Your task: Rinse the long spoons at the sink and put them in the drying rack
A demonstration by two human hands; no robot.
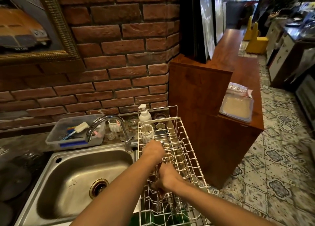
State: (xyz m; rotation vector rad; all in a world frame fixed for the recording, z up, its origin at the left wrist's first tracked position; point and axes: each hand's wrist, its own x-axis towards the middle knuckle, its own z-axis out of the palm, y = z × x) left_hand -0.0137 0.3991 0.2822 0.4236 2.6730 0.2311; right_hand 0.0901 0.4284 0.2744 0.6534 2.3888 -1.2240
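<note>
The white wire drying rack (189, 159) stands right of the steel sink (71, 179). My left hand (153, 150) reaches over the rack's middle, closed on a long metal spoon whose small bowl (162, 142) sticks out past the fingers. My right hand (167, 177) is lower over the rack's near part, closed around thin metal utensil handles (158, 203) that hang down between the wires. They look like long spoons, but their ends are blurred. The curved faucet (109, 121) shows no running water, and the sink basin holds nothing.
A clear plastic tub (56, 137) with brushes sits behind the sink. A soap pump bottle (144, 115), small cups and glasses stand at the rack's far end. A wooden counter (204, 96) rises right of the rack, and something green (153, 219) lies under the rack's near end.
</note>
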